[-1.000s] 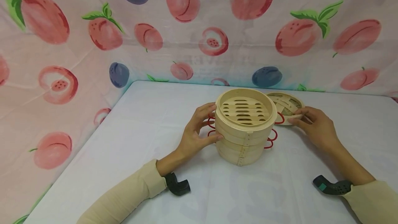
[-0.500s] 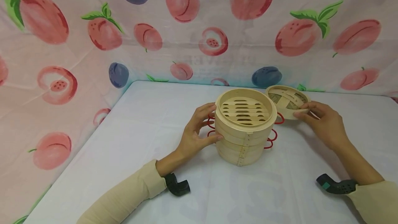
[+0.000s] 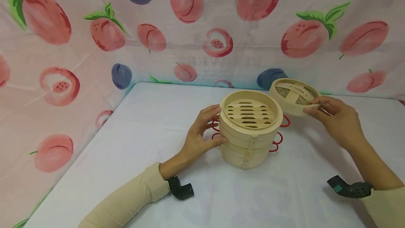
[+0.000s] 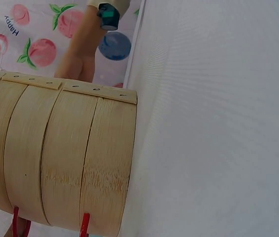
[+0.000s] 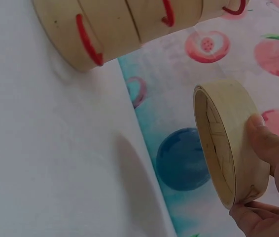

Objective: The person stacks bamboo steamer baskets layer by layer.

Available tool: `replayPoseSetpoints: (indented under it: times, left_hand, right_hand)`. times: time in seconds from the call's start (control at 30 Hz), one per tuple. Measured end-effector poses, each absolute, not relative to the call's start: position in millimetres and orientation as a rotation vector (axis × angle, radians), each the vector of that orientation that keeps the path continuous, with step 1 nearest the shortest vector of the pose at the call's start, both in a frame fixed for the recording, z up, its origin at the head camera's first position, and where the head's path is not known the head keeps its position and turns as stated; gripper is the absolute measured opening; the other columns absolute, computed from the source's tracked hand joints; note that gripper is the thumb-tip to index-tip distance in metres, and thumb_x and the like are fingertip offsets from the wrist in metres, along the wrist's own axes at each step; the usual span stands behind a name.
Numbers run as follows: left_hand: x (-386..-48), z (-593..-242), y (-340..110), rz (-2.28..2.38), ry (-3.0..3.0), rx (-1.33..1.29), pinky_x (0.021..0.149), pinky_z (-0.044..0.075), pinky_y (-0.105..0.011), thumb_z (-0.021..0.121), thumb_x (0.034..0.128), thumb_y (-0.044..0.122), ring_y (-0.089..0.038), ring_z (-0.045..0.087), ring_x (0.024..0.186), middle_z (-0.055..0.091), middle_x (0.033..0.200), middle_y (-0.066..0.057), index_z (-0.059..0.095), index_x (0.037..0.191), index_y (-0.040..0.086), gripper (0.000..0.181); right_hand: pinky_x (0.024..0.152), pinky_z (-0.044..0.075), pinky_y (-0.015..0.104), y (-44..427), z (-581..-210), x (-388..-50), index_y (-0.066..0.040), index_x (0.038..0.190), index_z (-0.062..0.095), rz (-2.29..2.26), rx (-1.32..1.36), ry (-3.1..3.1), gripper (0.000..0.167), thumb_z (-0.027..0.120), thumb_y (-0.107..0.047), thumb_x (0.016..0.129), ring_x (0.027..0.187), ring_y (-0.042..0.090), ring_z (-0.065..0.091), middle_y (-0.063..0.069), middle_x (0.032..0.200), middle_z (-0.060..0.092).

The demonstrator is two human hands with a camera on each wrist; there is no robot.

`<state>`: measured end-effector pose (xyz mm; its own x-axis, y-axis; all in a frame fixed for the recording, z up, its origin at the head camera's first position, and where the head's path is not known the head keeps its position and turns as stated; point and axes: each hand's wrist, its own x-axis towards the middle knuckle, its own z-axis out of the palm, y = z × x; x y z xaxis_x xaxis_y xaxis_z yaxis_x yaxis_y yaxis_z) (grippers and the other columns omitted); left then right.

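Observation:
A stacked bamboo steamer [image 3: 235, 147] with a slatted top tier stands upright on the table in the head view. Red loop handles [image 3: 286, 121] stick out from its sides. My left hand [image 3: 197, 134] holds its left side, thumb in front and fingers toward the back. The steamer's wall [image 4: 63, 158] fills much of the left wrist view. Behind and to the right, my right hand [image 3: 341, 122] pinches the rim of the woven bamboo lid [image 3: 284, 105]. That lid [image 5: 235, 128] is tilted and clear of the table in the right wrist view, its hollow underside partly showing.
A white cloth covers the table [image 3: 158, 115]. Fruit-printed fabric [image 3: 246, 59] hangs along the back and left side. Dark wrist devices [image 3: 181, 188] sit at both cuffs.
My right hand has lifted the lid off the table, raising it and moving it slightly right. My left hand and the steamer have stayed in place.

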<state>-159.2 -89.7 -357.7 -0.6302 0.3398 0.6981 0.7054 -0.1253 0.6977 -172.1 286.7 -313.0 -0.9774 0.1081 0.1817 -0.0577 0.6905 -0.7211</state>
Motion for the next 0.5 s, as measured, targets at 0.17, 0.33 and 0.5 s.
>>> replayPoseSetpoints:
  times: [0.17,0.33,0.5]
  left_hand:
    - [-160,-359,-89,-1.822,-1.856,-1.166,0.089,0.046,-0.055,0.079,0.0810,0.019,-0.032,0.049,0.114,0.037,0.144,-0.011,0.043,0.142,0.023,0.071]
    - [-160,-359,-89,-1.818,-1.858,-1.165,0.089,0.047,-0.053,0.079,0.0807,0.018,-0.031,0.049,0.113,0.037,0.145,-0.010,0.043,0.142,0.022,0.071]
    - [-160,-359,-89,-1.810,-1.856,-1.169,0.088,0.047,-0.052,0.079,0.0808,0.018,-0.031,0.049,0.113,0.037,0.145,-0.011,0.043,0.142,0.023,0.071]
  right_hand:
    - [0.067,0.042,0.004,285,-301,-172,-0.011,0.115,0.058,1.177,-0.038,-2.708,0.050,0.067,-0.049,0.085,0.123,0.043,0.044,0.018,0.142,0.042]
    - [0.068,0.043,0.006,281,-289,-170,-0.013,0.117,0.057,1.168,-0.031,-2.721,0.049,0.067,-0.050,0.085,0.122,0.042,0.046,0.017,0.145,0.041]
    - [0.076,0.046,0.015,277,-281,-168,-0.015,0.118,0.058,1.150,0.001,-2.717,0.047,0.066,-0.048,0.086,0.122,0.041,0.047,0.014,0.142,0.045]
